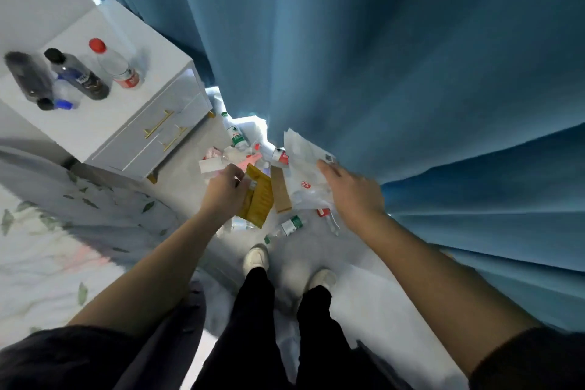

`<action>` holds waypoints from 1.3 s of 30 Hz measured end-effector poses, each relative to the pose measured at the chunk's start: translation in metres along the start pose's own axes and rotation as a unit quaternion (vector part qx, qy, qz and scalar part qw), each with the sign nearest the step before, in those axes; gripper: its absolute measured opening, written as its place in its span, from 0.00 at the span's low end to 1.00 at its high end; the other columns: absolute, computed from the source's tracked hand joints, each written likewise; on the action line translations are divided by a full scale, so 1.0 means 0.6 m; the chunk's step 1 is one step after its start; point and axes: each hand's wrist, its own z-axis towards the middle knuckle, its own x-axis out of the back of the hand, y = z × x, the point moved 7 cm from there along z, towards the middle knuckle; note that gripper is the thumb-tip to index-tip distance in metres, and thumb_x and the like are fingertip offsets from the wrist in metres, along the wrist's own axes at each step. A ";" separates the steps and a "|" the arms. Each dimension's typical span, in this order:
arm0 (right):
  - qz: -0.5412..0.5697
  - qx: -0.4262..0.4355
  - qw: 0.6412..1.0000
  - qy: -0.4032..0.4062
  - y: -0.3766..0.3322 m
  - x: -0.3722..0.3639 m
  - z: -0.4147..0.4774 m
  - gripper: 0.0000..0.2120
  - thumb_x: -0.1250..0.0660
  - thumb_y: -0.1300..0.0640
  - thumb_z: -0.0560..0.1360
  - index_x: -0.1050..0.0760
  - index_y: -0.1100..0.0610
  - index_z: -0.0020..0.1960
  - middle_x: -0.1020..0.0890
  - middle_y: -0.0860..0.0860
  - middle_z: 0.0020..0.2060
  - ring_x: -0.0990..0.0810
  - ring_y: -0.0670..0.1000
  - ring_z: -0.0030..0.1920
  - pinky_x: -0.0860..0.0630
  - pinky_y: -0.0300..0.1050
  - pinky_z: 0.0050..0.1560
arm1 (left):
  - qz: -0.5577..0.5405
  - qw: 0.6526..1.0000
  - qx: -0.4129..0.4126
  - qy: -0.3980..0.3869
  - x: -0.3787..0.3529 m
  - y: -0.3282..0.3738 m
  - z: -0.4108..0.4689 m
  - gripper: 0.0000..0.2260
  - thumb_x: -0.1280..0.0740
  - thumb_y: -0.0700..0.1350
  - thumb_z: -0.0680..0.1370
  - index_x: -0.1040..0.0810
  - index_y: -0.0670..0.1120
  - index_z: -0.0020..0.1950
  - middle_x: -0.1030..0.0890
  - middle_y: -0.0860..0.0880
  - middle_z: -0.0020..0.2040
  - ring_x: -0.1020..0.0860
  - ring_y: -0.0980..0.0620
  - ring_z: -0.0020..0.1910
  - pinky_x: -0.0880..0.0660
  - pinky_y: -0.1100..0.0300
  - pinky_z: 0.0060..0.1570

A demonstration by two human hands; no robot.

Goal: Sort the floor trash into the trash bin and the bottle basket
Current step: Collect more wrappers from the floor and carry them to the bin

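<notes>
two white shoes (256,258) stand on the grey floor (357,291); just beyond lies a green-label bottle (289,226); the left hand (223,191) pinches a yellow packet (258,196), the right hand (351,190) grips a white plastic bag (304,168); farther off, more litter, then bottles on the white cabinet (133,133).

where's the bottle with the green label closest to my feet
In the head view the small green-label bottle lies on its side on the floor, just ahead of the white shoes, right of the yellow packet held by the left hand.
</notes>
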 end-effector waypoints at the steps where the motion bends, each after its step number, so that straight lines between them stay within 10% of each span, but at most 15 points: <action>1: -0.002 -0.014 1.000 0.007 0.016 0.003 -0.024 0.35 0.38 0.65 0.74 0.48 0.49 0.76 0.32 0.49 0.71 0.21 0.58 0.54 0.27 0.47 0.44 | 0.003 1.000 -0.012 -0.006 -0.009 0.017 -0.012 0.10 0.41 0.50 0.81 0.28 0.47 0.58 0.25 0.49 0.49 0.25 0.48 0.44 0.29 0.63 0.34; 21: 0.016 -0.250 0.968 0.021 0.428 -0.157 -0.629 0.41 0.32 0.62 0.72 0.52 0.48 0.76 0.30 0.49 0.68 0.19 0.55 0.47 0.35 0.42 0.29 | 0.071 0.956 -0.260 -0.116 -0.469 0.338 -0.417 0.03 0.36 0.46 0.78 0.28 0.48 0.47 0.24 0.49 0.39 0.26 0.49 0.39 0.33 0.60 0.38; 39: 0.168 -0.537 0.827 0.019 0.702 -0.389 -1.076 0.35 0.39 0.63 0.76 0.52 0.48 0.77 0.32 0.47 0.70 0.20 0.55 0.51 0.30 0.43 0.35 | 0.244 0.822 -0.419 -0.298 -0.982 0.583 -0.707 0.04 0.35 0.46 0.77 0.28 0.48 0.44 0.23 0.51 0.42 0.26 0.49 0.43 0.32 0.58 0.42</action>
